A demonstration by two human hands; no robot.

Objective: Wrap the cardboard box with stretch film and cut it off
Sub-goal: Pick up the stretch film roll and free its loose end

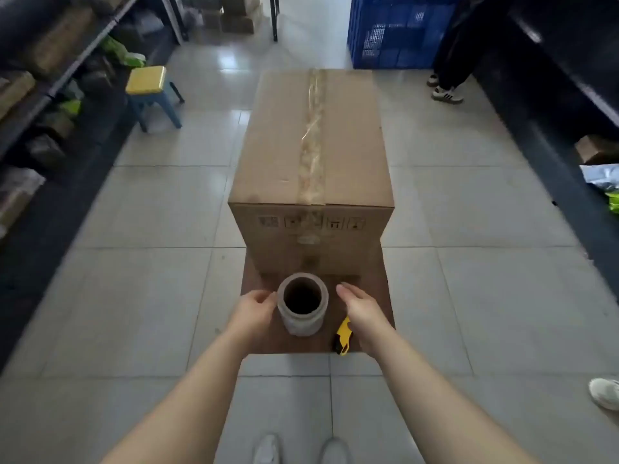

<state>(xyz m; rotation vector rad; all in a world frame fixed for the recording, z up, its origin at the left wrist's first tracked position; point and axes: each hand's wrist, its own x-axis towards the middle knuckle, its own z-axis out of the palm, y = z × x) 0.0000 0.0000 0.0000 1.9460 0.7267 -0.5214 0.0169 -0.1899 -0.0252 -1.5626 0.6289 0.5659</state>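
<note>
Either side of the upright film roll (pixel 303 308) (before the cardboard box (pixel 313 155)), left hand (pixel 249 311) and right hand (pixel 360 308), fingers loosely spread.

No legible text, brand or number appears. The near face of the cardboard box (pixel 313 236) carries a row of small printed handling symbols beyond the two hands, too blurred to read. The blue crate (pixel 398 31), farther back still, shows pale panels whose markings cannot be read.
</note>
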